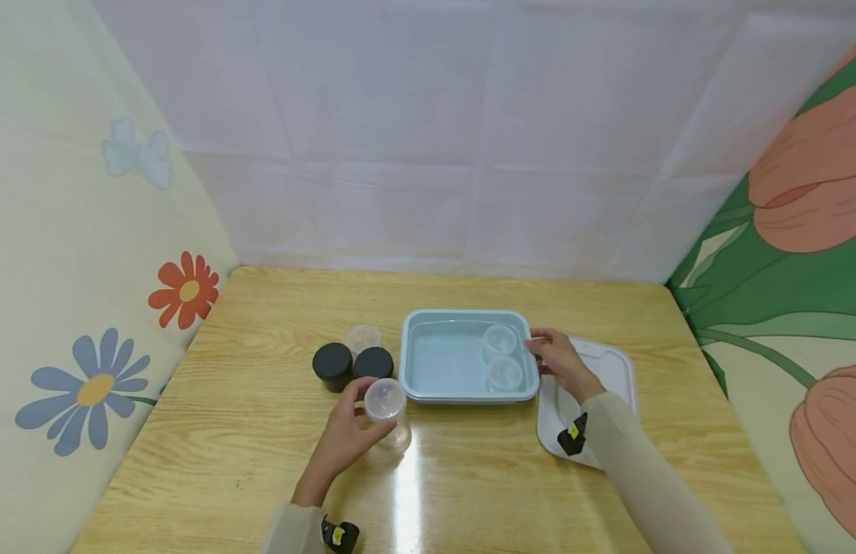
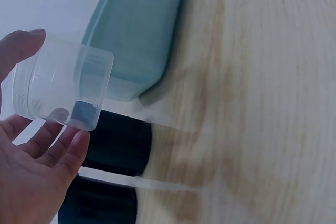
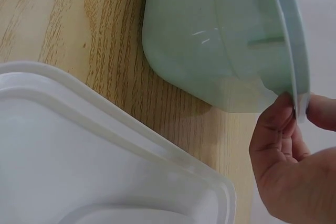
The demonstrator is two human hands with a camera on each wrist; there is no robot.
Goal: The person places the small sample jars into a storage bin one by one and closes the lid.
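My left hand (image 1: 348, 433) holds a clear plastic jar (image 1: 385, 401) between thumb and fingers, raised over the table in front of the black-lidded jars. In the left wrist view the jar (image 2: 65, 82) looks see-through, with a ribbed lid end near the palm. My right hand (image 1: 561, 362) pinches the right rim of a light blue rectangular tub (image 1: 441, 395); the right wrist view shows thumb and fingers on either side of that rim (image 3: 294, 51). Two clear jars, a far one (image 1: 500, 342) and a nearer one (image 1: 505, 374), stand inside the tub at its right end.
Left of the tub are two black jars (image 1: 333, 364) (image 1: 374, 362) and another clear jar (image 1: 364, 338) behind them. A white lid (image 1: 611, 369) lies on the wooden table (image 1: 261, 446) at the right, partly under my right forearm. A white cloth (image 1: 400, 154) hangs behind.
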